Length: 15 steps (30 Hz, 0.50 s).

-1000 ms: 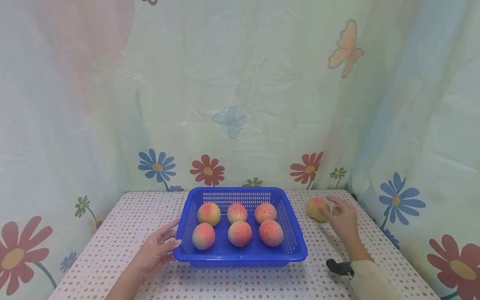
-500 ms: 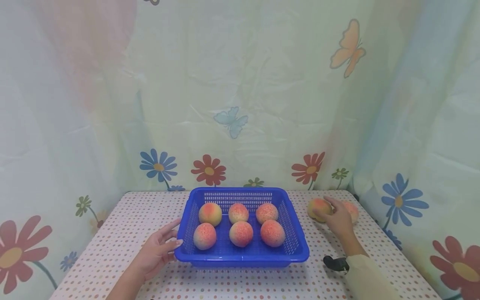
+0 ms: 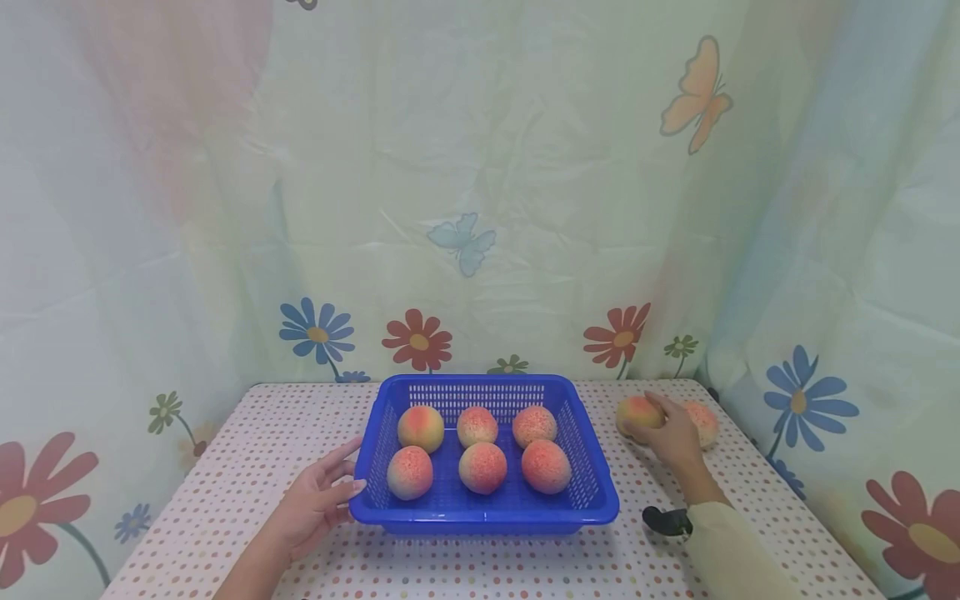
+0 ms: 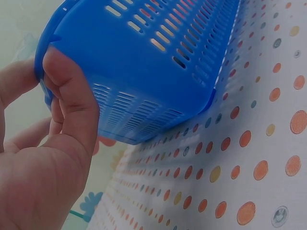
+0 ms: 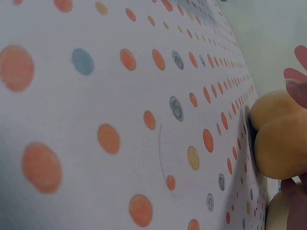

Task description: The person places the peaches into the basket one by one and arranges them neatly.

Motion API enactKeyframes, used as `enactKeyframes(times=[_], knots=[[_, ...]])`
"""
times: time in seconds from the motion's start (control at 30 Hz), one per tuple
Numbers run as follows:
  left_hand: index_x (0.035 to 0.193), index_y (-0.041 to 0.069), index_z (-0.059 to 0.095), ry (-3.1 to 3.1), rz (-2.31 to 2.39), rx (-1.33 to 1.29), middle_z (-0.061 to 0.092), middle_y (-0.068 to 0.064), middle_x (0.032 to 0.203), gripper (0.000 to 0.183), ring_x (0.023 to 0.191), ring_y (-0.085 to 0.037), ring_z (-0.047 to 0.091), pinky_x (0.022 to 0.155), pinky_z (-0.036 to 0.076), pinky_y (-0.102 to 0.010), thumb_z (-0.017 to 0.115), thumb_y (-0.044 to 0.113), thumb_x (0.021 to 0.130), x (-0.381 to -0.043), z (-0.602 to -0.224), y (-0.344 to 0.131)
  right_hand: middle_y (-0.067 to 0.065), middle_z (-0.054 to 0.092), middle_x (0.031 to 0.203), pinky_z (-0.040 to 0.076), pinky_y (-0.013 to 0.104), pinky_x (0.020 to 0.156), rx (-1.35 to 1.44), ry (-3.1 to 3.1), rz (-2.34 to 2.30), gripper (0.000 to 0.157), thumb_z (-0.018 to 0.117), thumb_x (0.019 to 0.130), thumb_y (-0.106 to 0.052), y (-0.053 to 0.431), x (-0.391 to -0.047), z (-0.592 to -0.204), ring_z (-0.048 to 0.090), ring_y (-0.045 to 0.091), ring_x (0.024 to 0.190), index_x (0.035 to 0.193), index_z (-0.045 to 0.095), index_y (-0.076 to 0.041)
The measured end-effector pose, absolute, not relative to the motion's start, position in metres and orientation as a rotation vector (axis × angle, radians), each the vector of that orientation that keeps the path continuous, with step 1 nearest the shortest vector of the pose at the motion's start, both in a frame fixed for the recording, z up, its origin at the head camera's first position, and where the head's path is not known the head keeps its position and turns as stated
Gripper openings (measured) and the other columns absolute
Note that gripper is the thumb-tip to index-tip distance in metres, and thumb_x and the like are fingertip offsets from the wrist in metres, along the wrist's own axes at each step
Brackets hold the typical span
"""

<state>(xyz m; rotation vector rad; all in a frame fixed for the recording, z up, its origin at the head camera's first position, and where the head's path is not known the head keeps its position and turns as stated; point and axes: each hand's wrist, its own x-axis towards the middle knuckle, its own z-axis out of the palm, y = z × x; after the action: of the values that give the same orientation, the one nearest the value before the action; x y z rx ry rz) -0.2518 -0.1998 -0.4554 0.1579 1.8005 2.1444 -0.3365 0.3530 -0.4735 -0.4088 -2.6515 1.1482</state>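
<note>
My left hand [image 3: 315, 502] pinches the left rim of a blue plastic basket [image 3: 480, 527]; in the left wrist view, thumb and fingers [image 4: 72, 91] bend around that rim. Several red-and-yellow peaches, among them a front middle one [image 3: 482, 468], lie in two rows inside. Right of the basket, my right hand [image 3: 673, 433] grips a yellow peach with a red top [image 3: 637, 412], thumb and fingers at its near and far sides. The right wrist view shows this peach's yellow underside [image 5: 283, 143] close over the tabletop. A speckled pink peach [image 3: 702, 423] is partly hidden behind the hand.
The basket stands on a table with a dotted cover [image 3: 285, 417]. A flower-and-butterfly curtain [image 3: 525, 167] rises behind the table and along both sides. A black device [image 3: 665, 521] sits by my right sleeve [image 3: 731, 550].
My right hand has moved slightly left and closed its fingers on the yellow peach. The speckled peach behind it has come into view. My left hand stays on the basket's rim.
</note>
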Motion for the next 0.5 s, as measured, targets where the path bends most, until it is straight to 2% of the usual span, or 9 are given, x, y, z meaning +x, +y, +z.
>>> enactKeyframes(times=[0.5], knots=[[0.148,0.024,0.027,1.814,2.138,0.158,0.045,-0.023,0.131,0.069,0.102,-0.030,0.064,0.080,0.056,-0.040,0.063,0.014,0.089,-0.2516,-0.4553,-0.1994,0.022,0.026,0.151,0.028,0.066,0.103,-0.407,-2.673,1.090,0.081,0.071,0.083,-0.031,0.3516,-0.3390,-0.4782,0.025,0.047,0.135,0.149,0.026,-0.016]])
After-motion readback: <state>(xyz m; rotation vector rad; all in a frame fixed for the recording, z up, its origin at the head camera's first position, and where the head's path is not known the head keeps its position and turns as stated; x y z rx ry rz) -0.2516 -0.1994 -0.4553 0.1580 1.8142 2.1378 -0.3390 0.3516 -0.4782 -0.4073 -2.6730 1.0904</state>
